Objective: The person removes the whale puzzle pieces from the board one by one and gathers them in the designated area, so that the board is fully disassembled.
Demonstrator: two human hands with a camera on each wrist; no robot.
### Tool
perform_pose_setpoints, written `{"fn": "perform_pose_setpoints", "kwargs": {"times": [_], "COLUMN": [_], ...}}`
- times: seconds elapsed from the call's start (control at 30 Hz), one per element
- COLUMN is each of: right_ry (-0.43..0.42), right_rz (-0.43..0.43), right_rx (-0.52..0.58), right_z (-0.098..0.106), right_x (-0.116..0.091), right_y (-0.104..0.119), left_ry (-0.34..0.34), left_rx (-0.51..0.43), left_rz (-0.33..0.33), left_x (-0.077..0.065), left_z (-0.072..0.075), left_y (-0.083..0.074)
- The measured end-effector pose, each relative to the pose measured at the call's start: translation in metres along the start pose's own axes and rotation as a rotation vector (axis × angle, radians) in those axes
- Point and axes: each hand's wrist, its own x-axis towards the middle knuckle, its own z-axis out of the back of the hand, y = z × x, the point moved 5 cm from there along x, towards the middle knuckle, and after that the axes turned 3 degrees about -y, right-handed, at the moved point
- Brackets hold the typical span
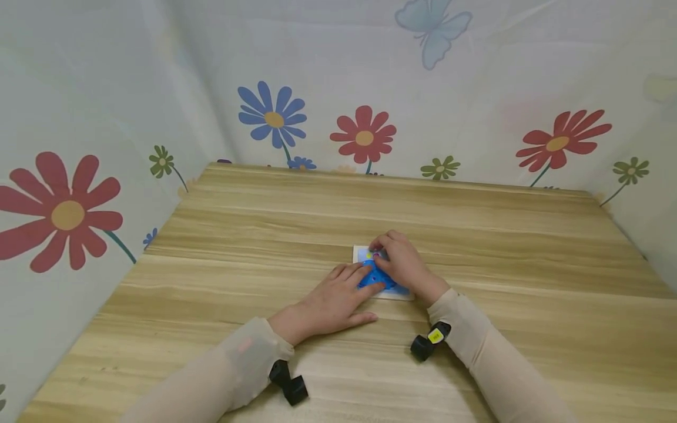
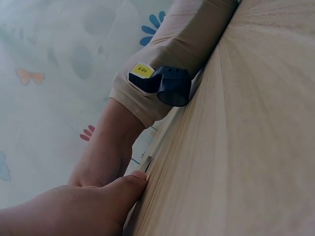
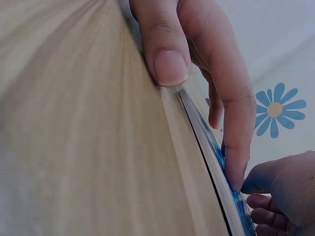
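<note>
A small flat board [image 1: 357, 252] with a pale border and a blue picture lies on the table. A bright blue piece [image 1: 376, 276] with small dots sits on it, partly covered by fingers. My left hand [image 1: 333, 296] spreads over it from the left, straight fingertips on the blue piece, thumb on the wood just off the board's near edge. My right hand [image 1: 404, 261] arches over the board's right side. Its bent thumb and index finger [image 1: 378, 241] come down beside a small pinkish spot [image 1: 376, 255]; I cannot tell whether they pinch it.
The wood-grain table [image 1: 238, 223] reaches out on all sides of the board. A white curtain [image 1: 328, 53] printed with flowers hangs behind and beside it. Both sleeved wrists carry small black cameras [image 1: 422, 348] close above the tabletop.
</note>
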Motion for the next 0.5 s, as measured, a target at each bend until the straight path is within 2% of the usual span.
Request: {"fn": "perform_pose_setpoints", "kwargs": {"times": [0.23, 0.5], "right_ry": [-0.005, 0.023], "right_rz": [0.017, -0.025], "right_rx": [0.007, 0.032], "right_z": [0.0003, -0.001], "right_x": [0.0006, 0.0004], "right_y": [-0.0012, -0.0016], "left_ry": [0.03, 0.03], "left_rx": [-0.019, -0.025], "left_rz": [-0.008, -0.014], "left_x": [0.0009, 0.0009], "left_z": [-0.0007, 0.0005], "left_y": [-0.0019, -0.0031]}}
